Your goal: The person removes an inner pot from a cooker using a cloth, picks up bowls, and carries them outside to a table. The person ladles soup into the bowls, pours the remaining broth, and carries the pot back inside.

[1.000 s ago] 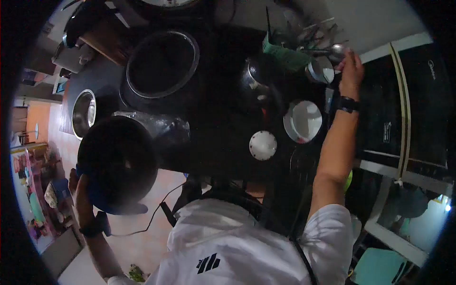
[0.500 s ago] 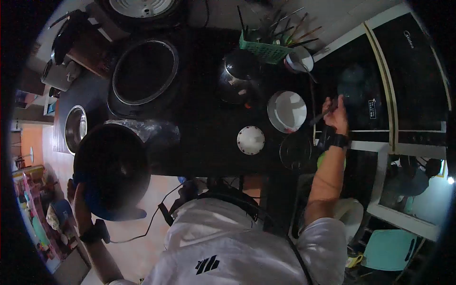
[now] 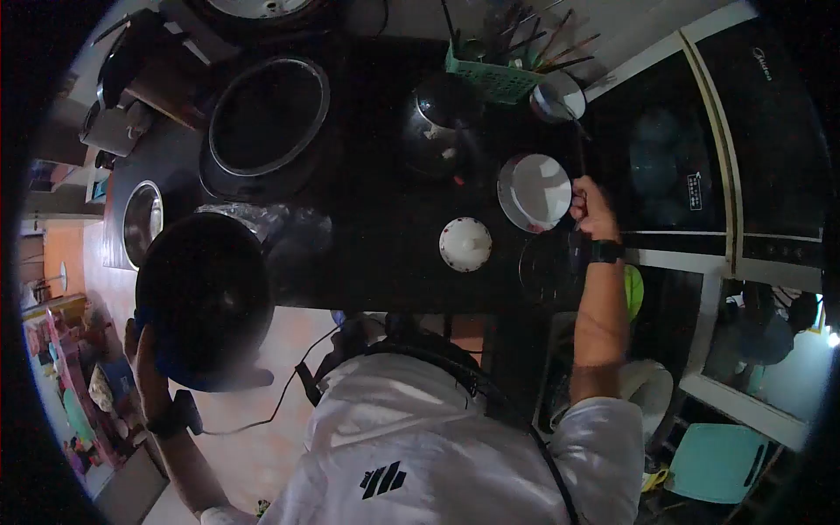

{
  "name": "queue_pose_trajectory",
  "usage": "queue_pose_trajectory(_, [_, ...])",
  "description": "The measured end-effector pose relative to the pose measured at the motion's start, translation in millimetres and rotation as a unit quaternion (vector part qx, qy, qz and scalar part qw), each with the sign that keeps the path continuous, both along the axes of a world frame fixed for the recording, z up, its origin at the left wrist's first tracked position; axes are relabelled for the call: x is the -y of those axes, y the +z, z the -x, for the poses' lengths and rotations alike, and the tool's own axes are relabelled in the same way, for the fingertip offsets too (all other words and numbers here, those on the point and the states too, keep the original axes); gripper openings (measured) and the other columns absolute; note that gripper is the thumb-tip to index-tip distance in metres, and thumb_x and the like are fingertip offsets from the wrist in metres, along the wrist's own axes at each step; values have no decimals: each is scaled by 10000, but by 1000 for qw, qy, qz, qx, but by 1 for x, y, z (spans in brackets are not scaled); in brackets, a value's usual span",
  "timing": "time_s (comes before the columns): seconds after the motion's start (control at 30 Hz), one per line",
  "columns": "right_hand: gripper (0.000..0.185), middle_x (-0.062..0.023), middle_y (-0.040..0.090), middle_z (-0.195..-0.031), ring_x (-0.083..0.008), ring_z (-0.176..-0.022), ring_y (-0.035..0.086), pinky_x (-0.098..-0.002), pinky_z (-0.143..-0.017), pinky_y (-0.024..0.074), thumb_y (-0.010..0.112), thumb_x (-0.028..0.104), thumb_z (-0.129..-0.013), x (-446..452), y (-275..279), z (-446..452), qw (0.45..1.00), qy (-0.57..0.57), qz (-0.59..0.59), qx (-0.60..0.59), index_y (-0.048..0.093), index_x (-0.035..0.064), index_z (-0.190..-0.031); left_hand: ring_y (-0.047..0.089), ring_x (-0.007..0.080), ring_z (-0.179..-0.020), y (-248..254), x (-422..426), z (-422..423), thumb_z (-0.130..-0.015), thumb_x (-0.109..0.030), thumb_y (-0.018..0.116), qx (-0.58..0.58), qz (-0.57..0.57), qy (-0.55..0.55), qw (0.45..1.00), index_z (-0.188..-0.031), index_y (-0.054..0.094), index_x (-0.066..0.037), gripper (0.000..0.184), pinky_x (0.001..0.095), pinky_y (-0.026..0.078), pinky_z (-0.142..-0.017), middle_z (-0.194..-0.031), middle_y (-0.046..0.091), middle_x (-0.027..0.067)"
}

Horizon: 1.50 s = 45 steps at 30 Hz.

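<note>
On the left, my left hand [image 3: 149, 363] grips the edge of a large dark pot [image 3: 206, 297] with blue on its outer side. The pot is tilted, its wide mouth turned up toward me. My right hand [image 3: 593, 208] is closed at the right side of a white saucepan [image 3: 535, 194], around its dark handle, which the fingers mostly hide. A white lid [image 3: 465, 245] with a knob and a patterned rim lies left of the saucepan. Below the saucepan is a round glass lid [image 3: 542, 273], hard to see against the dark counter.
A steel bowl [image 3: 143, 223] and crumpled clear plastic [image 3: 293, 229] flank the dark pot. Behind are a large round ring [image 3: 269, 115], a shiny dark pot [image 3: 439, 131], a green utensil basket [image 3: 494, 79] and a white bowl [image 3: 557, 94]. A dark appliance [image 3: 656, 166] stands right.
My right hand has moved left and its fingers have curled round the saucepan's handle. My left hand stays on the dark pot. The view has shifted slightly.
</note>
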State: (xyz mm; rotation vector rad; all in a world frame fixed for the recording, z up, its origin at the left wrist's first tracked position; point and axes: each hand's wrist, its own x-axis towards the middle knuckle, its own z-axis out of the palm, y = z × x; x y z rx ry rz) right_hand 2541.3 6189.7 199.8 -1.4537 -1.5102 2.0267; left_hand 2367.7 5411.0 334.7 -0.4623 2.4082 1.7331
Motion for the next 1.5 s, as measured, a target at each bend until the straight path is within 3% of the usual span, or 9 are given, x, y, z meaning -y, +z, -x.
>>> queue_pose_trajectory(0.1, [284, -31, 521, -685, -118, -483, 418, -267, -429, 337, 695, 318, -781, 13, 3, -4, 997, -81, 2, 0, 542, 98, -874, 490, 230, -1201, -11, 11, 4, -923, -240, 614, -8, 16, 9, 1000, -1449, 269, 66, 699, 341, 428, -998, -1364, 439, 173])
queue_pose_trajectory(0.37, [609, 0, 513, -806, -99, -625, 430, -285, -526, 396, 630, 603, -813, -20, -55, -47, 993, 73, -8, 97, 504, 198, -1250, 505, 193, -1166, -3, -6, 13, -921, -197, 607, 7, -17, -108, 994, -1386, 375, 32, 568, 323, 421, -990, -1298, 496, 119])
queue_pose_trajectory(0.47, [599, 3, 539, -847, -122, -675, 446, -300, -578, 366, 686, 575, -756, -77, -114, -78, 963, 253, -48, 75, 597, 151, -1171, 518, 137, -1077, 9, -24, 5, -890, -181, 643, -32, 7, -126, 991, -1255, 524, -8, 420, 291, 410, -955, -1144, 575, 46])
queue_pose_trajectory(0.57, [389, -5, 528, -693, -113, -506, 444, -276, -456, 352, 724, 441, -770, -42, -73, -24, 945, 217, -102, 222, 671, 104, -957, 537, 166, -1111, -16, -10, 6, -857, -181, 691, -61, 45, -29, 997, -1315, 469, -18, 534, 331, 408, -1008, -1200, 583, 64])
queue_pose_trajectory(0.63, [289, -17, 533, -652, -133, -444, 439, -265, -398, 319, 705, 362, -781, -40, -82, -5, 916, 188, -149, 322, 653, 99, -890, 573, 158, -1044, 9, -32, 12, -835, -157, 706, 4, 27, -147, 989, -1288, 495, -5, 522, 322, 450, -960, -1150, 610, 53])
queue_pose_trajectory(0.83, [215, -41, 532, -656, -119, -520, 482, -254, -429, 380, 659, 252, -757, -37, -69, 17, 912, 268, -162, 264, 611, 51, -817, 616, 92, -817, 0, -42, 16, -818, -122, 630, -45, -3, -120, 992, -1114, 604, 45, 341, 250, 525, -708, -944, 663, 47])
queue_pose_trajectory(0.9, [208, -43, 533, -656, -121, -515, 481, -253, -426, 389, 658, 251, -755, -35, -65, 15, 898, 274, -162, 305, 608, 54, -802, 612, 129, -938, -5, -35, 15, -810, -113, 651, -26, -42, -129, 990, -1211, 555, 32, 437, 293, 503, -844, -1078, 648, 63])
queue_pose_trajectory(1.17, [242, -23, 541, -699, -141, -534, 503, -274, -442, 408, 664, 209, -761, -33, -19, -9, 943, 214, -123, 224, 560, 85, -941, 612, 126, -921, 8, -22, -16, -816, -121, 639, -52, -44, -80, 994, -1185, 562, 30, 406, 282, 511, -813, -1060, 648, 65])
queue_pose_trajectory(1.5, [309, -38, 608, -813, -131, -567, 533, -274, -467, 437, 658, 168, -800, 242, 70, -34, 948, 250, -147, 127, 584, 59, -1080, 582, 161, -1050, 11, 161, -104, -875, -158, 610, -115, -62, 33, 991, -1311, 452, 41, 505, 308, 469, -923, -1177, 599, 103])
